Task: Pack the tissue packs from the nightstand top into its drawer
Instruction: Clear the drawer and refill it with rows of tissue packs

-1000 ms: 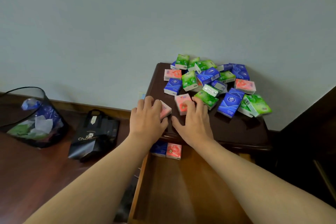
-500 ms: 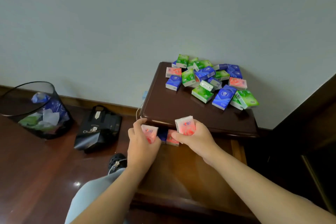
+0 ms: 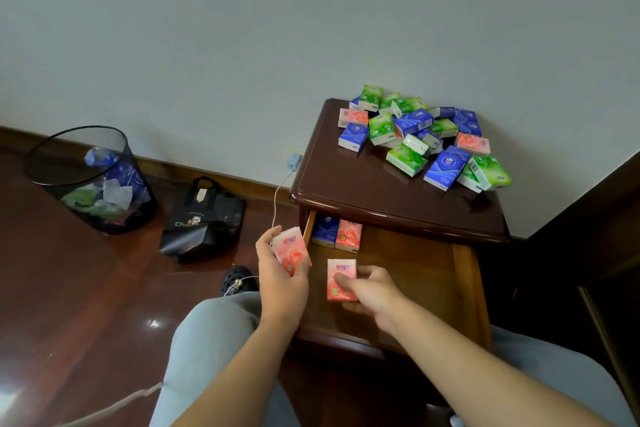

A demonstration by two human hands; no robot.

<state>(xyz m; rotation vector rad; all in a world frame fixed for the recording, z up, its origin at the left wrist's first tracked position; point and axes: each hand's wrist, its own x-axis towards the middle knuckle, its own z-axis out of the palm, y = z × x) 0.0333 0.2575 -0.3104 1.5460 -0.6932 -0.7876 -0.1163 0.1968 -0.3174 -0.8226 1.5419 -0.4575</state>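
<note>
Most of the tissue packs are still on the nightstand point(image 3: 349, 180), a loose heap of green, blue and pink ones point(image 3: 422, 139) toward its back right, some leaning on each other. Below the top the drawer point(image 3: 464, 274) stands pulled out, and two packs already stand upright at its back left corner: a blue pack point(image 3: 325, 230) and a pink pack point(image 3: 349, 236), touching side by side.

Left hand point(image 3: 281, 274): its grip is closed on a pink pack point(image 3: 291, 253), fingers curled round it, held just outside the drawer's left wall. Right hand point(image 3: 372, 289): thumb and fingers pinch a second pink pack point(image 3: 341, 280) over the drawer floor, in front of the standing pair.

Risks, as I judge them: the left pack sits beyond the drawer wall, so letting go there would drop it to the floor beside the black bag point(image 3: 204, 218). Setting the right pack down carelessly could knock the upright pair over and spoil the row. Later reaches into the heap may send leaning packs sliding off the nightstand's edge.
</note>
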